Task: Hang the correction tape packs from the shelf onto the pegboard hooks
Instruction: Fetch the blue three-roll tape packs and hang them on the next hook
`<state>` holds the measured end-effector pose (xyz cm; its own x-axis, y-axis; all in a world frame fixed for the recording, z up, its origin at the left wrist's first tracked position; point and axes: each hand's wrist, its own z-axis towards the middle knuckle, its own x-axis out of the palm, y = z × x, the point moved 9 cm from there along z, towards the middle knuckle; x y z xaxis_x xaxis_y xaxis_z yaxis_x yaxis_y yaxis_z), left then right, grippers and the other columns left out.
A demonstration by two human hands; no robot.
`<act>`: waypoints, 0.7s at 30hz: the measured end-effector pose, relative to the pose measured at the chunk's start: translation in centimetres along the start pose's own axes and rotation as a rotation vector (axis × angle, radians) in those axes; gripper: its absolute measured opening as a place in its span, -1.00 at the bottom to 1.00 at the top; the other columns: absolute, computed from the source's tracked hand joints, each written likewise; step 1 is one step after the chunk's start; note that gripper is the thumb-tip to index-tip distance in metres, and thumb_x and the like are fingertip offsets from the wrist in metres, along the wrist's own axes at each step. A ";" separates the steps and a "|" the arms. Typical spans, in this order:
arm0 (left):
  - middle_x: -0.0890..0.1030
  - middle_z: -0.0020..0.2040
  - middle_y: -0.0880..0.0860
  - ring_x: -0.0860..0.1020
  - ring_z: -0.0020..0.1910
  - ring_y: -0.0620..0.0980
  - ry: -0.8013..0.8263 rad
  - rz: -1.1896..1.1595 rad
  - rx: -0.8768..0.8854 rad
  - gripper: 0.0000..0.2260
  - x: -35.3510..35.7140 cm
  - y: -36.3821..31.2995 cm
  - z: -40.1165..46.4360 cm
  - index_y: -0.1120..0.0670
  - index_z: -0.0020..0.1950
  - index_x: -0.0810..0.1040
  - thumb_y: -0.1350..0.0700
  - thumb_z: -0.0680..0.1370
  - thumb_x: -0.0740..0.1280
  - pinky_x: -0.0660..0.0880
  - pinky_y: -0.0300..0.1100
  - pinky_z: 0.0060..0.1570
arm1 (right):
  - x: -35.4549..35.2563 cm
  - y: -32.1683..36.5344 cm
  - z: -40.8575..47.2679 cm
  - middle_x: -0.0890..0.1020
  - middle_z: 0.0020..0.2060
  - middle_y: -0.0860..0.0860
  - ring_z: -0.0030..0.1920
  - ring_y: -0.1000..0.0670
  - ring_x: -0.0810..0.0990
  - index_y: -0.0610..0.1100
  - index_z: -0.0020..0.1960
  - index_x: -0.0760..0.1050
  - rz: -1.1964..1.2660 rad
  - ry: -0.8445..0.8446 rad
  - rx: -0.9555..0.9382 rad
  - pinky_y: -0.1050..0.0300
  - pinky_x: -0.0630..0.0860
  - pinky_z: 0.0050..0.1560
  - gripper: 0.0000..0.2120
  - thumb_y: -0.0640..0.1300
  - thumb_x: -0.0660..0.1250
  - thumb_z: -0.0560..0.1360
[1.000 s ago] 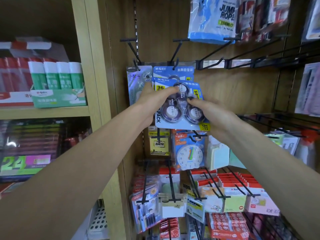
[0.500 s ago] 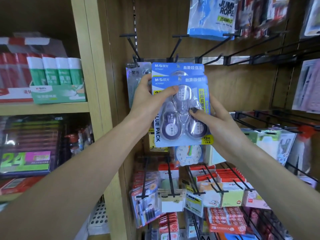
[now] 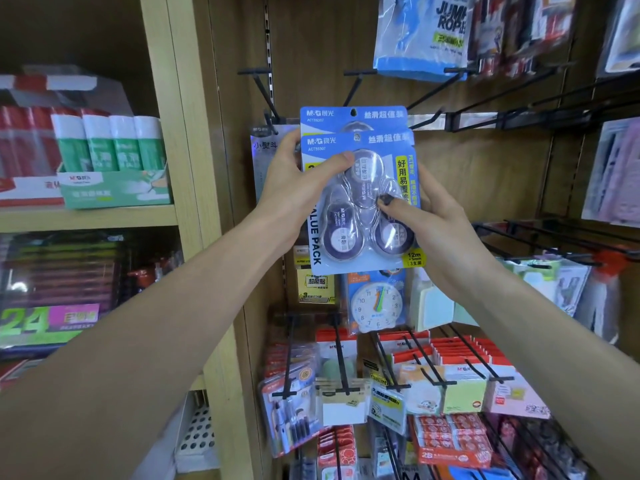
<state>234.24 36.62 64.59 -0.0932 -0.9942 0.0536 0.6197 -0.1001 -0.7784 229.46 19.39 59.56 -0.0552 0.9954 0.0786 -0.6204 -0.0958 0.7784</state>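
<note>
Head cam, only view. I'm holding two blue-carded correction tape blister packs stacked together: front pack (image 3: 360, 209) overlapping the rear pack (image 3: 353, 117), which is sticking out above it. My left hand (image 3: 298, 181) is clamping the left edge, thumb across the front blister. My right hand (image 3: 433, 216) is gripping the right edge, thumb pressing the plastic bubble. Both grips are closed on the stack. Packs are sitting in front of the wooden back panel, just below the black wire hook (image 3: 353, 88). The rear pack's hang hole is looking clear of any hook, so I'm judging neither pack is hung yet. Left to do: threading both onto a hook. Can't tell if more packs are waiting on the shelf.
</note>
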 end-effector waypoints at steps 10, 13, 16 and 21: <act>0.74 0.17 0.04 0.74 0.11 0.02 0.026 0.020 -0.035 -0.60 0.1 0.5 1.1 0.07 0.32 0.54 0.15 0.53 0.55 0.65 0.08 0.22 | -0.3 0.1 0.9 0.77 0.16 -0.02 0.12 -0.08 0.77 0.09 0.41 0.56 -0.006 -0.031 0.025 -0.01 0.70 0.10 -0.61 -0.26 0.36 0.66; 0.76 0.15 0.01 0.74 0.11 -0.04 0.042 0.047 -0.050 -0.62 0.3 1.1 1.7 0.10 0.33 0.58 0.15 0.54 0.54 0.65 -0.03 0.21 | -0.5 -0.5 1.5 0.77 0.17 -0.05 0.13 -0.10 0.77 0.05 0.40 0.57 0.031 -0.053 0.070 -0.05 0.71 0.13 -0.63 -0.25 0.37 0.66; 0.75 0.16 -0.04 0.72 0.15 -0.05 0.080 0.098 -0.100 -0.54 0.6 2.1 2.2 0.03 0.36 0.54 0.05 0.49 0.57 0.60 0.00 0.28 | -0.9 -1.3 2.5 0.77 0.17 -0.05 0.14 -0.10 0.77 0.02 0.39 0.57 0.056 -0.085 0.117 -0.10 0.71 0.16 -0.64 -0.25 0.37 0.65; 0.64 0.07 -0.22 0.61 0.07 -0.24 0.110 0.171 -0.203 -0.47 1.0 3.8 2.1 -0.21 0.37 0.28 0.03 0.57 0.51 0.51 -0.23 0.07 | -1.5 -3.2 5.0 0.77 0.14 -0.10 0.15 -0.16 0.76 -0.02 0.40 0.56 0.076 -0.157 0.165 -0.17 0.69 0.19 -0.62 -0.27 0.41 0.62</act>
<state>238.16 35.21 63.06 -0.0918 -0.9846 -0.1486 0.4663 0.0894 -0.8801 235.44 18.19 60.09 0.0337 0.9733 0.2271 -0.4823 -0.1832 0.8567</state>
